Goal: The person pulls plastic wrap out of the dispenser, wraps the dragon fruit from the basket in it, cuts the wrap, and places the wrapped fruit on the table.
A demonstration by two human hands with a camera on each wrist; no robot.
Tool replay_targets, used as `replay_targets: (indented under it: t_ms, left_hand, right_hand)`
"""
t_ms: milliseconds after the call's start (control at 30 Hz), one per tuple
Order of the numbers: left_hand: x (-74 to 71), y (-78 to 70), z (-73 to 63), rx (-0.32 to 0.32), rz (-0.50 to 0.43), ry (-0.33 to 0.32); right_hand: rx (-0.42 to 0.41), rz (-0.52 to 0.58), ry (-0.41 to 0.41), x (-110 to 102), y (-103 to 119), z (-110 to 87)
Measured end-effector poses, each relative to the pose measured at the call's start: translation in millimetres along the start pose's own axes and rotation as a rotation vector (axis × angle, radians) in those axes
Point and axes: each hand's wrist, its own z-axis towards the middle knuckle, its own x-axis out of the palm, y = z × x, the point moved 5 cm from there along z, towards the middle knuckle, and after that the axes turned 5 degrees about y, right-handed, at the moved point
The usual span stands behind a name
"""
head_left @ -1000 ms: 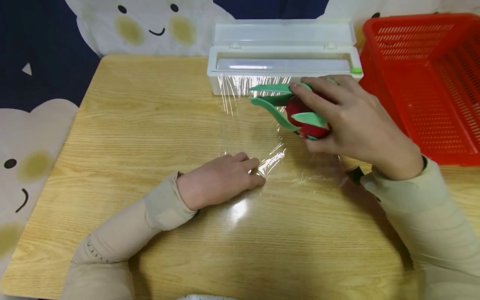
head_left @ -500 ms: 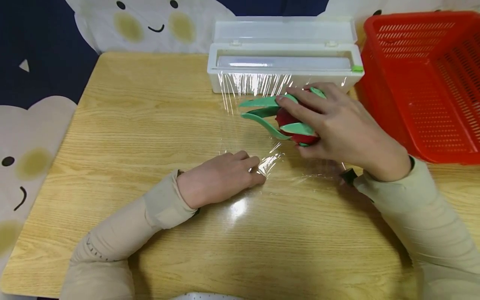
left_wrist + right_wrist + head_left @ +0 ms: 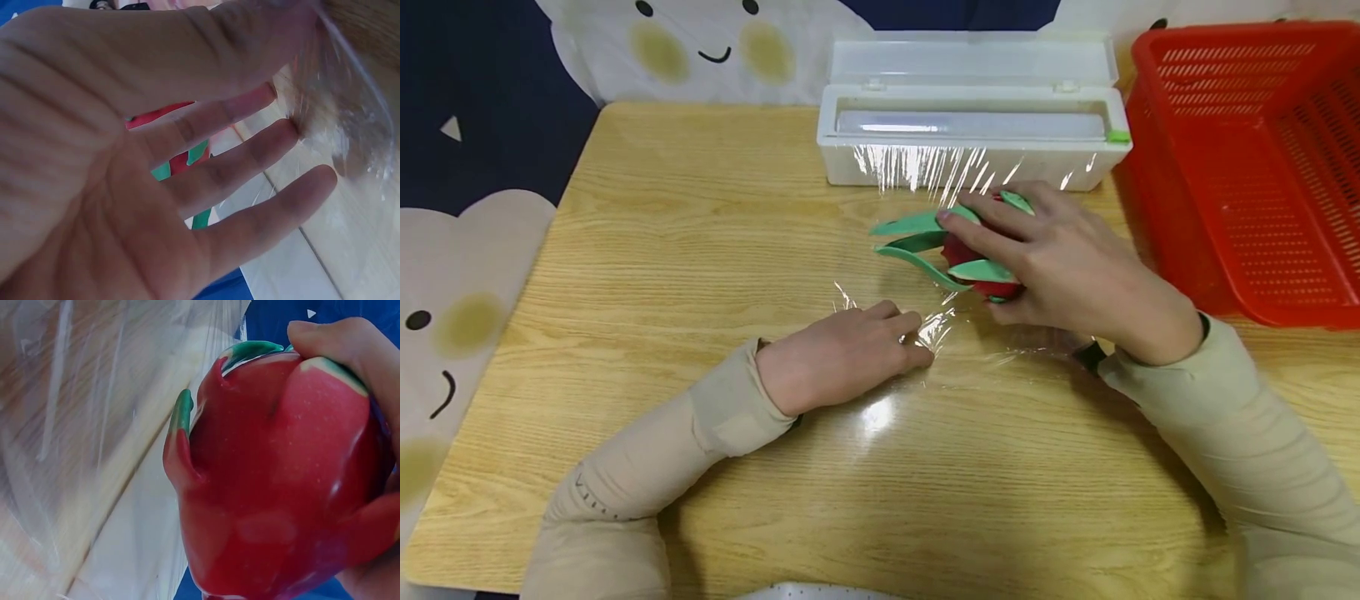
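My right hand (image 3: 1060, 258) grips a red dragon fruit (image 3: 958, 252) with long green scales. Its leafy tip points left, and it hovers over a stretched sheet of plastic wrap (image 3: 934, 329). In the right wrist view the dragon fruit (image 3: 269, 481) shows its smooth red side, with fingers curled round its right edge. My left hand (image 3: 842, 354) pinches the near edge of the wrap. From the left wrist, the film (image 3: 356, 119) hangs from the thumb side while the other fingers of the left hand (image 3: 162, 162) stay extended.
A white wrap dispenser (image 3: 973, 158) stands at the back with its lid up; a clear roll (image 3: 970, 125) lies inside, a green piece (image 3: 1117, 137) at its right end. A red slotted basket (image 3: 1180, 208) stands at the right. A white dotted thing (image 3: 816, 592) shows at the front table edge.
My right hand has carried the dragon fruit left and nearer to me, over the wrap. The left hand has stayed in place on the film's edge.
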Motion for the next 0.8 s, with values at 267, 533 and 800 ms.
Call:
replay_targets:
  t_ms: [267, 533, 800]
  left_hand:
    - [1.4, 0.2, 1.1, -0.005, 0.014, 0.009]
    - [2.4, 0.4, 1.4, -0.005, 0.018, 0.017]
    - [1.1, 0.3, 1.5, -0.011, 0.021, 0.011]
  right_hand:
    - [-0.013, 0.007, 0.008, 6, 1, 2.1]
    - [-0.031, 0.013, 0.016, 13, 4, 3.4]
    - [-0.013, 0.008, 0.046, 17, 4, 3.5]
